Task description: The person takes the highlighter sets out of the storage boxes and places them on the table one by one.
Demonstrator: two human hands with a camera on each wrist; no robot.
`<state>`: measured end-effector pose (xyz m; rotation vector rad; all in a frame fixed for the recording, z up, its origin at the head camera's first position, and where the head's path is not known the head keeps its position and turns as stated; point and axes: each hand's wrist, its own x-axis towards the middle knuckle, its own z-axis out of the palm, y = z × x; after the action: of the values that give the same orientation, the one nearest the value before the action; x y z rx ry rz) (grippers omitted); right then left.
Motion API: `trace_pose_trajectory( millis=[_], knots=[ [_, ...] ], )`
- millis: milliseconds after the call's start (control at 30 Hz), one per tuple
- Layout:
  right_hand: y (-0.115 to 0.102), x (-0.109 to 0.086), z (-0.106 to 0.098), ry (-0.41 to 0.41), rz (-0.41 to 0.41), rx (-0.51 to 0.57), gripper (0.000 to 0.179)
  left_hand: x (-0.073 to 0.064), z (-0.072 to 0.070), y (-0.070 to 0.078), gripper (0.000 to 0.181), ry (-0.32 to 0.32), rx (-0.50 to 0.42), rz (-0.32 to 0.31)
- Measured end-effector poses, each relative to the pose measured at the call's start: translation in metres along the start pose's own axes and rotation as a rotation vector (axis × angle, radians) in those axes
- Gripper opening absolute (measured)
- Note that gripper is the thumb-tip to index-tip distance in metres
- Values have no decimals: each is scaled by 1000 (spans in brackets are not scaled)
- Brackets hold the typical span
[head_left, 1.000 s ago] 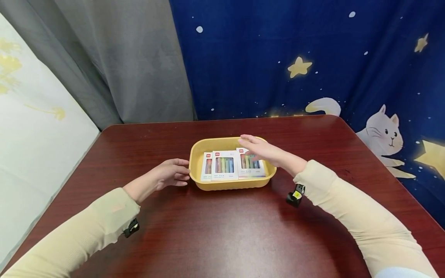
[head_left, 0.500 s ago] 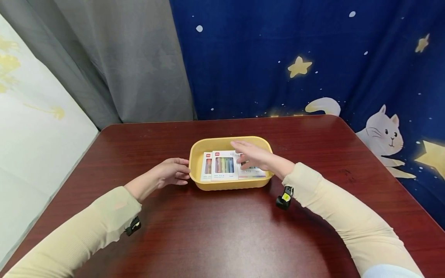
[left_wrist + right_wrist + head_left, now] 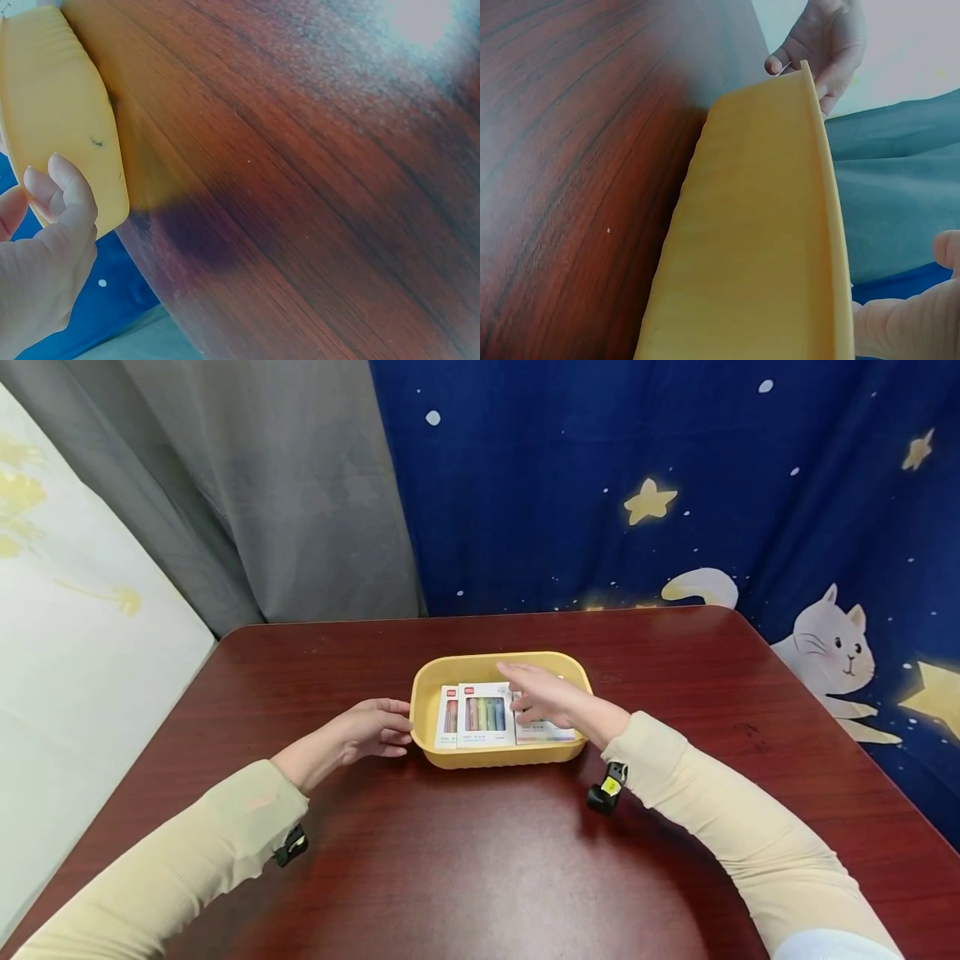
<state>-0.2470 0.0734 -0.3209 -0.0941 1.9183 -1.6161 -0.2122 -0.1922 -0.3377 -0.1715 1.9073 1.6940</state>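
1. Left hand is held loosely spread at the left end of the yellow plastic basket.
2. Rightmost crayon box is partly covered by the right hand; grip cannot be told.
3. Leftmost crayon box is overlapped by the middle crayon box, both in-basket.

Grey drape beside starry curtain

Yellow tray walls block side access; overhead is free left of the right grip.
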Motion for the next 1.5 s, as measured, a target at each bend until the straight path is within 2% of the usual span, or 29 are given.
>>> trace_pose_trajectory(
  millis=[333,600,967,1500],
  knots=[
    [1,5,3,-26,50,104,66,2,0,-1,52,6,-8,-5],
    [2,14,14,-30,67,163,67,0,0,0,52,3,-17,-8],
    [4,20,27,23,106,198,61,1,-1,-1,51,0,-22,-16],
    [7,24,33,32,92,245,58,3,0,1,50,2,-17,-21]
  ],
)
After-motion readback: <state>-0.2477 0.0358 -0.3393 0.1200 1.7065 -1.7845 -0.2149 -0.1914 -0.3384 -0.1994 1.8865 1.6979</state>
